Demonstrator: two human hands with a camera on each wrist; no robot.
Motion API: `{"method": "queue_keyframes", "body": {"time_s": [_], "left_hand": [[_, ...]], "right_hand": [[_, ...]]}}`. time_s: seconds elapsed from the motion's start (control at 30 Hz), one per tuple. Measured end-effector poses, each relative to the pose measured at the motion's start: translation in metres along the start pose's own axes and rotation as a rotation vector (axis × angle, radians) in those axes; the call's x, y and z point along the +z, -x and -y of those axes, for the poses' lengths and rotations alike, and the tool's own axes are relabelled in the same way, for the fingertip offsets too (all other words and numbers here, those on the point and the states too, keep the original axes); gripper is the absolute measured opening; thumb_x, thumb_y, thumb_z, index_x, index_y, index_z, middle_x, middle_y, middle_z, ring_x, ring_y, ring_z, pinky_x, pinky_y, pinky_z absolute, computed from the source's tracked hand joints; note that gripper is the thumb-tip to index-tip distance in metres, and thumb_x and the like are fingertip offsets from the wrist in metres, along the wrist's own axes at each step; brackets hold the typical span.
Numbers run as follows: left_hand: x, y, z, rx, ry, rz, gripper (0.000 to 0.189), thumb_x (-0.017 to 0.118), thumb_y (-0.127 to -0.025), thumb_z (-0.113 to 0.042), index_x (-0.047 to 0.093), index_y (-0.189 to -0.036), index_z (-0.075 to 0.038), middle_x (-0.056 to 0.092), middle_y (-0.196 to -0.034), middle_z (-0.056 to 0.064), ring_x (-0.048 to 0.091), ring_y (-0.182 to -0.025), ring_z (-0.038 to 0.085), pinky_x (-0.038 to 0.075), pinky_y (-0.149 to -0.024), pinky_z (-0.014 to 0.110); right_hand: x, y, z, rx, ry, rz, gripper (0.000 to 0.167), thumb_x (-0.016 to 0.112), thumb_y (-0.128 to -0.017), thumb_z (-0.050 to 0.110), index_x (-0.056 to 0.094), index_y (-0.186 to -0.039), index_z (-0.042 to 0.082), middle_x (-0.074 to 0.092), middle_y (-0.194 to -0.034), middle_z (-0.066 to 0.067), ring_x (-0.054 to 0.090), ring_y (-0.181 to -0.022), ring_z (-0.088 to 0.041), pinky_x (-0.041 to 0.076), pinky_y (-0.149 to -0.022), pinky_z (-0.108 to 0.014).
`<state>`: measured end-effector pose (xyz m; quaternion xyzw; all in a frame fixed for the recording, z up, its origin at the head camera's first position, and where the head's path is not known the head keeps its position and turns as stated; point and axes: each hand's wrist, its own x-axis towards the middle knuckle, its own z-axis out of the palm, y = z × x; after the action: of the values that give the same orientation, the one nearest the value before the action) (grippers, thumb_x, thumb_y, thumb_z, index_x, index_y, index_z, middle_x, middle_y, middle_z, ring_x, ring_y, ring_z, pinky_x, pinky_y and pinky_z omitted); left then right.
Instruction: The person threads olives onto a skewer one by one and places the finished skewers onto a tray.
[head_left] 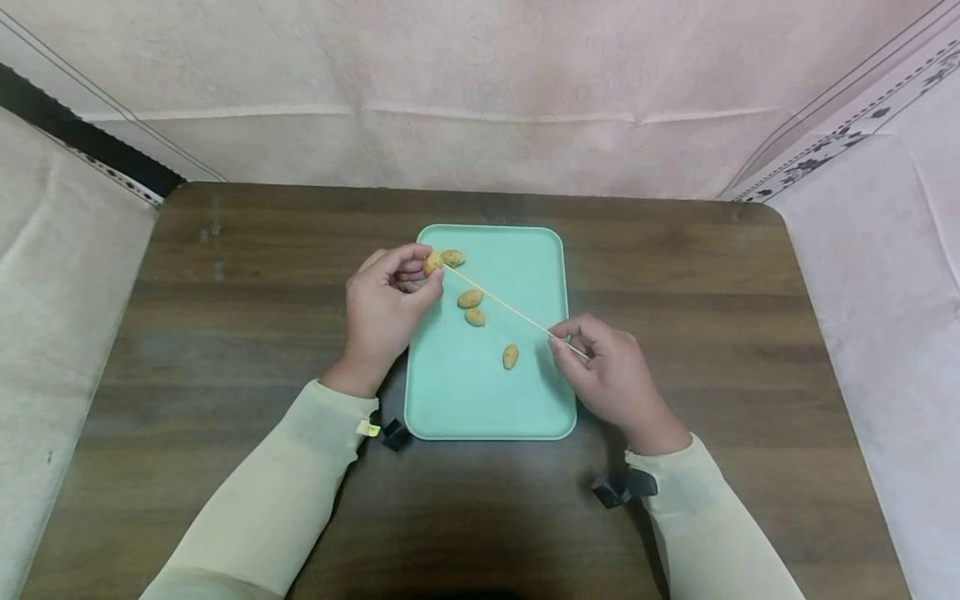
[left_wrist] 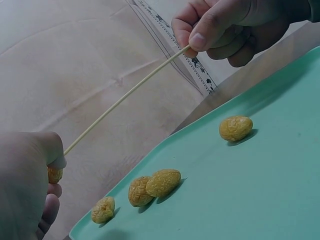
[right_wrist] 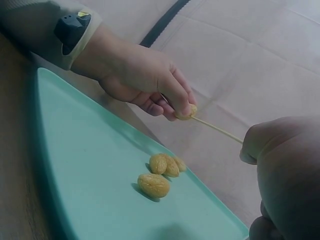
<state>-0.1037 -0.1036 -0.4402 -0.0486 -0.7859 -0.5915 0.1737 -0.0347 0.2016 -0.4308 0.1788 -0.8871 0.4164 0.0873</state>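
Observation:
My left hand (head_left: 386, 292) pinches a wrinkled, yellow-brown oval fruit (head_left: 432, 263), like a dried date, between thumb and fingers above the tray's far left corner. My right hand (head_left: 609, 371) pinches a thin bamboo skewer (head_left: 498, 302) near its other end, right of the tray's middle. The skewer slants between both hands, its far tip at the held fruit (right_wrist: 186, 113); how deep it goes in cannot be told. Several similar fruits lie on the mint-green tray (head_left: 487, 412): one (head_left: 452, 257) beside my left fingers, a touching pair (head_left: 470, 298) near the middle, one (head_left: 510, 357) lower right.
The tray lies on a dark brown wooden table (head_left: 240, 358). Pale patterned cloth (head_left: 480, 92) hangs behind the table's far edge and on both sides. Small black devices (head_left: 395, 435) are strapped at both wrists, over light sleeves.

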Motion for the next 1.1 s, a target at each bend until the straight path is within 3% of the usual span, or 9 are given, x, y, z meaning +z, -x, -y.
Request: {"method": "queue_keyframes", "body": {"time_s": [0.4, 0.77, 1.1], "left_hand": [[0.001, -0.001, -0.002, 0.025, 0.031, -0.002, 0.024, 0.088, -0.094, -0.006, 0.086, -0.118, -0.006, 0.071, -0.102, 0.013, 0.074, -0.093, 0.017, 0.065, -0.081, 0.019], [0.021, 0.018, -0.026, 0.084, -0.026, 0.146, 0.026, 0.092, -0.093, -0.007, 0.087, -0.119, -0.006, 0.075, -0.101, 0.008, 0.075, -0.092, 0.018, 0.066, -0.084, 0.021], [0.039, 0.038, -0.041, 0.256, -0.108, 0.228, 0.023, 0.092, -0.094, -0.012, 0.086, -0.115, -0.007, 0.079, -0.099, 0.006, 0.072, -0.089, 0.015, 0.066, -0.082, 0.022]], "right_hand": [[0.000, 0.000, 0.003, -0.014, -0.016, -0.007, 0.011, 0.083, -0.098, 0.003, 0.078, -0.108, 0.008, 0.058, -0.069, 0.005, 0.044, -0.059, -0.006, 0.039, -0.055, -0.022], [0.007, -0.002, 0.008, -0.062, -0.026, -0.013, 0.012, 0.082, -0.099, 0.004, 0.078, -0.110, 0.007, 0.058, -0.069, 0.004, 0.041, -0.059, -0.005, 0.039, -0.054, -0.022], [0.008, -0.001, 0.009, -0.062, -0.036, -0.034, 0.011, 0.083, -0.099, 0.005, 0.078, -0.110, 0.007, 0.057, -0.066, 0.005, 0.043, -0.057, -0.004, 0.039, -0.052, -0.021]]}}
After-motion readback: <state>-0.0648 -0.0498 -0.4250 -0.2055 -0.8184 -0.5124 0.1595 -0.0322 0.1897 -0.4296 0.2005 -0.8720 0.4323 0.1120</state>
